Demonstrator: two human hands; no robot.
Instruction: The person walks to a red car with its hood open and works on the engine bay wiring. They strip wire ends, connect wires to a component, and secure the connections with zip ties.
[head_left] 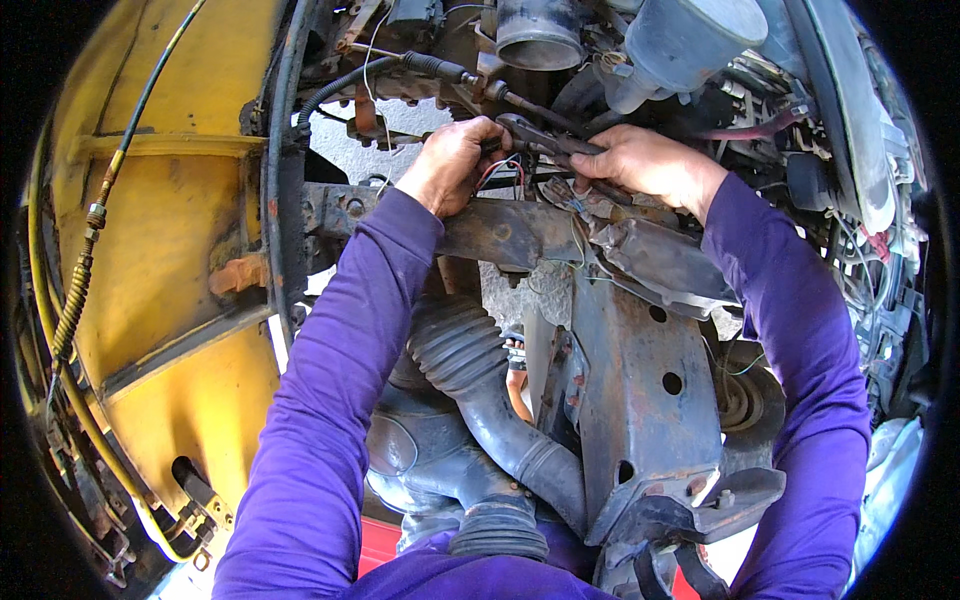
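My left hand (455, 165) is closed at the upper middle, above a rusty crossbeam (480, 232), on something dark that I cannot make out. Thin red, white and dark wires (505, 170) hang beside its fingertips. My right hand (650, 165) is closed on a dark metal tool (535, 135), perhaps pliers, with its thumb along it, reaching toward my left hand. A cable linkage with a rubber boot (430, 66) runs just above both hands.
A yellow panel (170, 220) with cables fills the left. Ribbed ducts (455, 340) and a holed steel bracket (630, 390) lie below my hands. A grey canister (675, 45) and hoses crowd the upper right. Someone's bare limb (517, 390) shows through a gap below.
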